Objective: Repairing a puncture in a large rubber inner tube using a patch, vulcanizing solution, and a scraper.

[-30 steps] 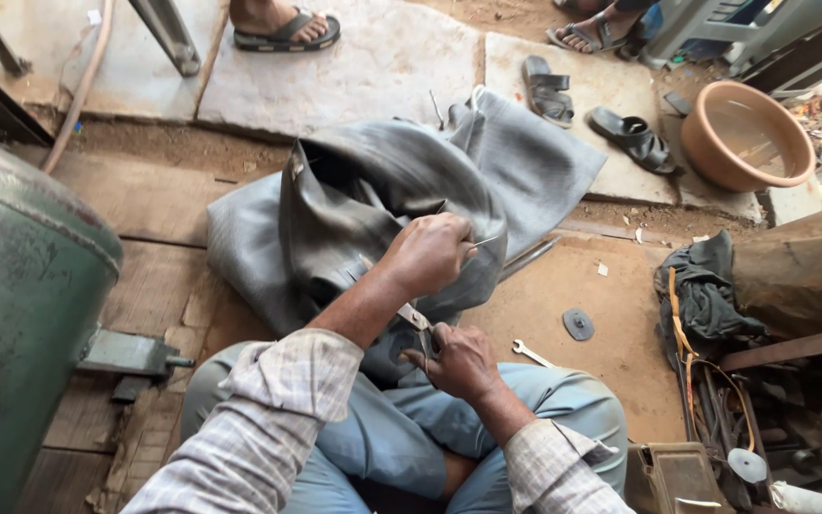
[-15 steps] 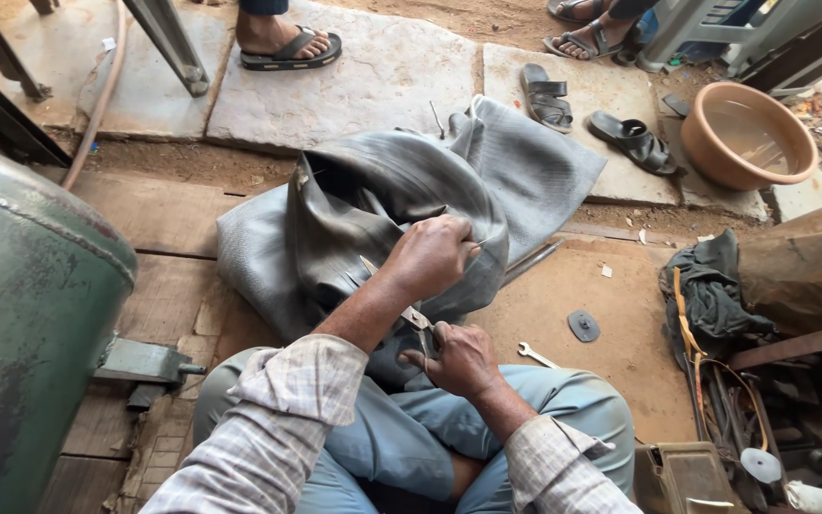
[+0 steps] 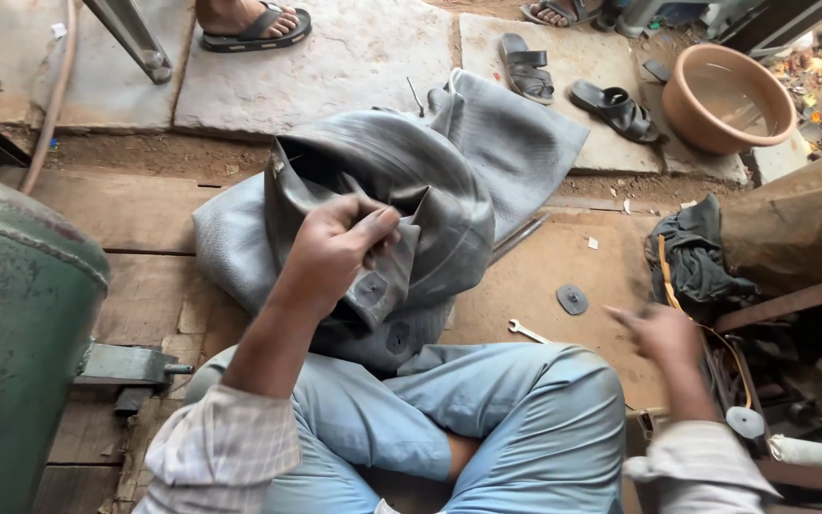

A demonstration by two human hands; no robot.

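A large grey rubber inner tube (image 3: pixel 487 162) lies crumpled on the wooden floor in front of my crossed legs. My left hand (image 3: pixel 335 247) is closed on a fold of it, lifting a flap that carries dark round patches (image 3: pixel 370 286). My right hand (image 3: pixel 658 333) is off the tube, out to the right and blurred, close to a dark cloth (image 3: pixel 692 257). Whether it holds anything cannot be made out. A small spanner (image 3: pixel 525 330) and a round rubber patch (image 3: pixel 572 298) lie on the floor between the tube and my right hand.
A green metal tank (image 3: pixel 11 324) stands at the left. An orange basin (image 3: pixel 727 95) and loose sandals (image 3: pixel 611 105) lie at the back right. Another person's sandalled foot (image 3: pixel 254 24) is on the stone slab. Cluttered tools and wire (image 3: pixel 792 381) fill the right edge.
My right hand left the tube, where it held a small tool, and swung out to the right. My left hand has pulled the fold of the tube up and closer to me.
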